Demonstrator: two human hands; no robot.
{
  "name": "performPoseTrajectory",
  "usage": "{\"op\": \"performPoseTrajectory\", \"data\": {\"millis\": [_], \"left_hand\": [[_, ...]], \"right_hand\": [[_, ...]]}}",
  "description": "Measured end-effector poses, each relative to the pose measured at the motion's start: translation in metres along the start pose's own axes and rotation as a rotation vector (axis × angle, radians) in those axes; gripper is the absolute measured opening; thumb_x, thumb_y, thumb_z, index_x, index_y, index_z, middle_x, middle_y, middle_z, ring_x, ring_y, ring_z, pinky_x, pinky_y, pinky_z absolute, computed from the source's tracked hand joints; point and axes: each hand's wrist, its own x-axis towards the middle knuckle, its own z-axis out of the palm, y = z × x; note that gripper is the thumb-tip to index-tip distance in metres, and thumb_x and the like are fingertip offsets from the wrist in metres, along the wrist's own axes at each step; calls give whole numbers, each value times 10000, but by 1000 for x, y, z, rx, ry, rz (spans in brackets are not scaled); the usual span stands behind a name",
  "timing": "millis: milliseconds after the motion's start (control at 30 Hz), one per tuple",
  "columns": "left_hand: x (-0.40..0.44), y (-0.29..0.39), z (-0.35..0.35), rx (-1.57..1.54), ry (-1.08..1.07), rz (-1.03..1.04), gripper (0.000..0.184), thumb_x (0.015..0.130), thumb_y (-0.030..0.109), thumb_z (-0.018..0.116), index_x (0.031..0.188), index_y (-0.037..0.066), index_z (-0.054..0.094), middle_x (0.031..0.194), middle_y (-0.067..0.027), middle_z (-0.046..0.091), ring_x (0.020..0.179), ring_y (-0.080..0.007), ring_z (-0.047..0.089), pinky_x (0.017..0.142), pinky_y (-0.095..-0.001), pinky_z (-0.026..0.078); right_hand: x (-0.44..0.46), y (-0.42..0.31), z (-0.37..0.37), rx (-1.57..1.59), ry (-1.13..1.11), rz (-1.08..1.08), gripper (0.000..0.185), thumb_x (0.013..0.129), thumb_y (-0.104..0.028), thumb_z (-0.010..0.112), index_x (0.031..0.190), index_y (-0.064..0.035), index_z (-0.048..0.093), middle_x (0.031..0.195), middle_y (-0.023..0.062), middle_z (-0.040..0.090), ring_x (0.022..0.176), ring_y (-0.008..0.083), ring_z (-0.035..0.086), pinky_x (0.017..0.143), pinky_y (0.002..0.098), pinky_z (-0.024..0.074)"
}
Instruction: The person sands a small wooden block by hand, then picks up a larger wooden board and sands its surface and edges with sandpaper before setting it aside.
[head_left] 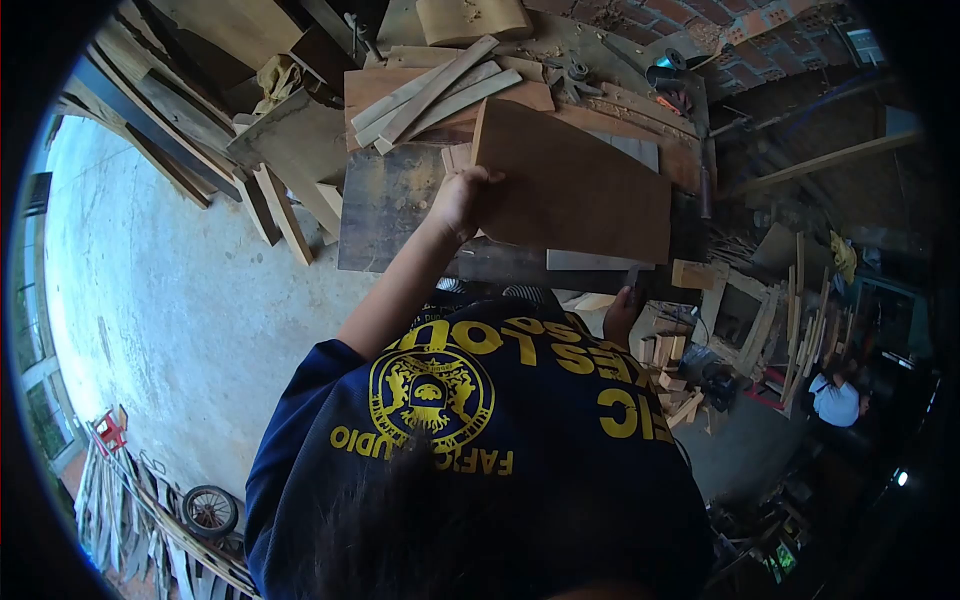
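My left hand point(466, 200) is closed around the left edge of a wide brown wooden board point(575, 180), which is tilted above the workbench point(385, 215). Low on the right, my right hand point(622, 312) is partly hidden by the shirt. Its fingers are closed near a small dark object at the board's lower edge, too small to name. A pale flat strip point(590, 260) shows just below the board. Several thin wooden slats point(435, 95) lie crossed on the bench beyond my left hand.
A curved wooden block point(472, 20) and a metal clamp-like tool point(577, 82) sit at the bench's far side. Planks point(283, 213) lean at the left. Wood offcuts point(665, 350) are piled at the right, where another person point(838, 400) is visible. A spoked wheel point(210, 511) stands lower left.
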Motion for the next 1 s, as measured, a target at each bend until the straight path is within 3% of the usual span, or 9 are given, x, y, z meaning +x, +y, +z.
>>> {"op": "performPoseTrajectory", "data": {"millis": [167,300,433,500,533,633,900,933,1000], "left_hand": [[-46,42,64,173,-115,216,118,703,31,558,808,-22,569,796,-119,597,665,-205,589,622,-324,518],[-106,110,87,358,-131,469,86,697,26,576,781,10,590,713,-53,592,624,-125,578,589,-239,484],[-190,187,87,722,-33,807,325,709,128,573,979,-48,609,873,-145,638,750,-193,627,706,-269,512],[-240,216,92,992,-63,892,399,748,143,546,1100,-44,574,1069,-225,586,968,-265,612,840,-343,503],[-251,219,88,1005,-54,891,399,748,143,546,1100,-44,574,1069,-225,586,968,-265,612,840,-343,503],[-278,217,89,1125,112,1076,353,708,114,561,1025,-38,604,1040,-222,596,954,-274,610,840,-364,487],[-337,206,105,1437,575,1569,245,602,35,600,824,-20,685,964,-214,622,914,-300,606,840,-419,444],[-365,241,92,1457,597,1009,336,688,74,648,1011,-21,636,983,-126,628,787,-180,590,653,-276,473],[-365,231,92,1527,618,1002,340,706,88,637,1028,-22,626,1009,-135,617,833,-190,585,693,-285,472]], "right_hand": [[-30,-22,9,82,2,205,488,975,-246,321,1380,18,262,1417,222,274,1321,336,267,1070,388,233],[-52,-9,9,-15,-54,180,509,980,-280,309,1373,41,268,1410,231,289,1319,333,278,1069,385,236],[-58,-5,5,75,-64,384,540,977,-318,322,1364,56,278,1380,250,334,1297,346,316,1054,371,268],[-53,5,-4,51,-70,406,526,960,-394,342,1272,22,426,1205,228,491,1126,361,457,923,383,351],[-52,11,-6,38,-75,417,536,952,-432,351,1225,5,499,1117,216,569,1041,368,527,857,388,393],[-38,-6,-14,61,-134,346,560,946,-398,379,1218,80,485,1187,260,537,1122,359,513,908,389,401],[16,-32,-37,-256,-438,310,542,905,-403,430,1094,86,566,1054,294,587,1049,414,542,872,421,429],[21,-48,-41,-340,-474,317,542,899,-408,435,1064,88,576,1042,303,585,1039,422,543,867,431,430],[27,-50,-36,-453,-502,317,529,885,-408,451,985,91,595,1004,324,584,1008,433,552,851,446,436]]}}
